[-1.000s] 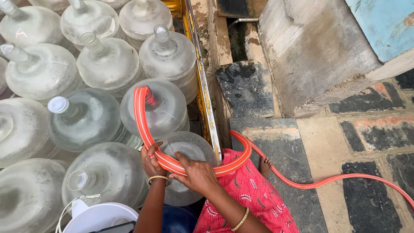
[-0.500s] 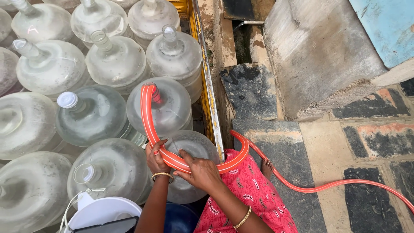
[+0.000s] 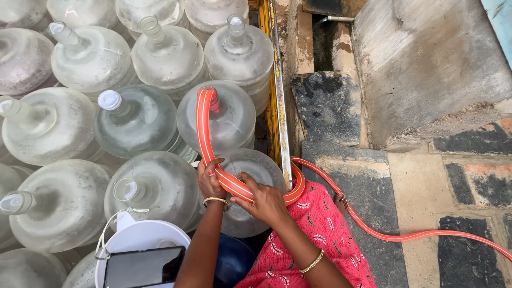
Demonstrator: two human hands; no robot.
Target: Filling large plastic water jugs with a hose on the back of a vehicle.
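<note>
Over jugs: both hands [image 3: 240, 189] still clamp orange hose [image 3: 205, 138], fingers wrapped; nozzle apparently unmoved.

Capped clear water jug [image 3: 136, 120], white bucket [image 3: 144, 242] with dark phone [image 3: 144, 266], grey stone slab [image 3: 426, 58] nearby.
</note>
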